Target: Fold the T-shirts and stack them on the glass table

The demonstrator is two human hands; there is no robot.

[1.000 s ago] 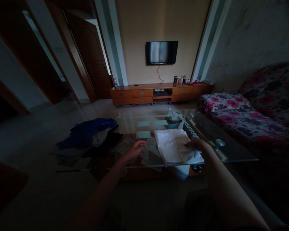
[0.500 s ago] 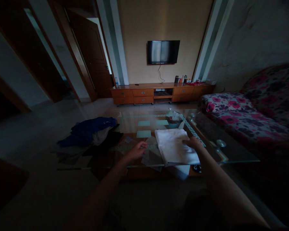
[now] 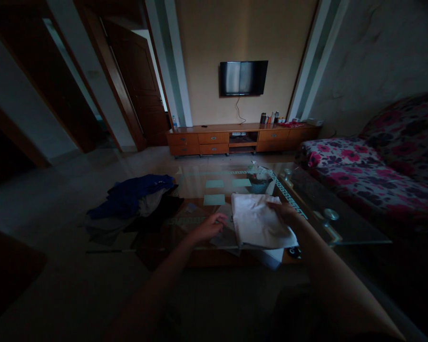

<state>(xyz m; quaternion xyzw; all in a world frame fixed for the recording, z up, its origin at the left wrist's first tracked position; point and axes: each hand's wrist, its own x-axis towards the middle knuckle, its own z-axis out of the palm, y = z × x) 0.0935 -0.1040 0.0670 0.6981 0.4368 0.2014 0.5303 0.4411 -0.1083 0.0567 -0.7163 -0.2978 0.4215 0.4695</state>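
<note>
A folded white cloth (image 3: 257,222) lies on the near part of a glass coffee table (image 3: 321,199). My right hand (image 3: 284,211) rests flat on the cloth's right side, fingers spread over it. My left hand (image 3: 210,227) is just left of the cloth, fingertips at its left edge on the glass. A grey piece of fabric (image 3: 224,237) shows under the white cloth's left edge. Whether either hand pinches the cloth is too dark to tell.
A heap of blue, grey and dark clothes (image 3: 131,202) lies on the table's left end. A small basket (image 3: 258,183) stands beyond the cloth. A floral sofa (image 3: 371,175) runs along the right. A wooden TV cabinet (image 3: 238,137) and wall TV (image 3: 243,77) are at the far wall.
My right hand slid left and further onto the white cloth. My left hand moved right, up to the cloth's left edge. The cloth looks a little narrower.
</note>
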